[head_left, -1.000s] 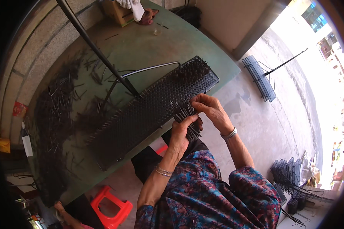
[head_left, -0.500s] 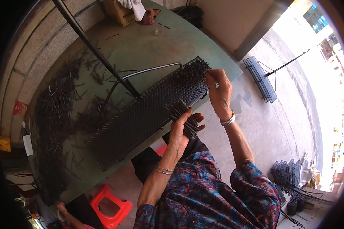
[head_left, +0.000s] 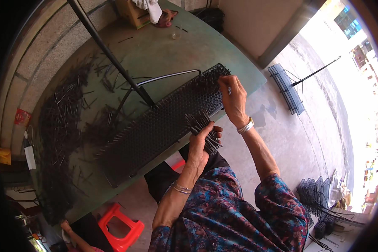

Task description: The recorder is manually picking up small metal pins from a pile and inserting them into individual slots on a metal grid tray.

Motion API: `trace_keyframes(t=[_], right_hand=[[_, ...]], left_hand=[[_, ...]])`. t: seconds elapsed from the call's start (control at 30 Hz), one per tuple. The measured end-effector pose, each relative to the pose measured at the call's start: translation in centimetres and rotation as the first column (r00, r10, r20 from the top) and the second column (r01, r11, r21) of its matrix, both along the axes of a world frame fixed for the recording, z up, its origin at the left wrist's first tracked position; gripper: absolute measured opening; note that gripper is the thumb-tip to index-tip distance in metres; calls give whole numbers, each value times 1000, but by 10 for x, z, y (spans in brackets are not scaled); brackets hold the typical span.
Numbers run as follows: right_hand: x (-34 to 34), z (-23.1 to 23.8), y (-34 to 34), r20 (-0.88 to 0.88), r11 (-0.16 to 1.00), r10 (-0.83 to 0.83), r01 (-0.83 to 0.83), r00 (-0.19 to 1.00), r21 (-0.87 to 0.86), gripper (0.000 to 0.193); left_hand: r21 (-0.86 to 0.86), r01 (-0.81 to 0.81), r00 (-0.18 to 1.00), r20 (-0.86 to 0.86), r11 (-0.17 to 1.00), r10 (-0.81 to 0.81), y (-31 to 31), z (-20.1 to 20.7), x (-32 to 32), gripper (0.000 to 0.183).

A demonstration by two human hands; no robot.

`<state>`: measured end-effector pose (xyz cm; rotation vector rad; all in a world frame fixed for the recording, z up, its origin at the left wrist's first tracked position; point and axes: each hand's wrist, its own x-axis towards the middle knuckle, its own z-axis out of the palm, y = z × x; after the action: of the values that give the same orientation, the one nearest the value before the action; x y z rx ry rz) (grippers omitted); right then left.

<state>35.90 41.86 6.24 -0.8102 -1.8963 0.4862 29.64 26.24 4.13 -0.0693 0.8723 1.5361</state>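
Note:
A long black perforated panel lies aslant on the green table, along its near edge. Dark short pieces stand up in its holes at the right end and along the far edge. A wire bracket and a long dark pole join it. My left hand is closed round a bundle of thin dark sticks, held over the panel's near edge. At the panel's right end, my right hand is pinched against the near edge of the standing pieces; whatever is in its fingertips is hidden.
Loose dark sticks are heaped on the table's left. A cardboard box sits at the back. A red stool stands below left, near another person's hand. A similar panel with a pole lies on the floor at right.
My right hand has shifted a little left and nearer me along the panel's right end. My left hand still holds the bundle, now turned slightly.

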Motion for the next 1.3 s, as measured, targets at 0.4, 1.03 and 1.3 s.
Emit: trace_keyframes(t=[0.4, 1.03, 1.3], right_hand=[[2, -13, 3, 226, 993, 0, -26, 974, 115, 10], [37, 29, -27, -49, 570, 509, -379, 859, -729, 14], [41, 32, -31, 29, 751, 248, -174, 968, -637, 11]], left_hand=[[13, -11, 999, -48, 1000, 12, -2, 2, 2, 16], [-48, 40, 984, -171, 998, -48, -3, 2, 6, 22], [-75, 5, 989, -148, 997, -16, 4, -3, 1, 23]])
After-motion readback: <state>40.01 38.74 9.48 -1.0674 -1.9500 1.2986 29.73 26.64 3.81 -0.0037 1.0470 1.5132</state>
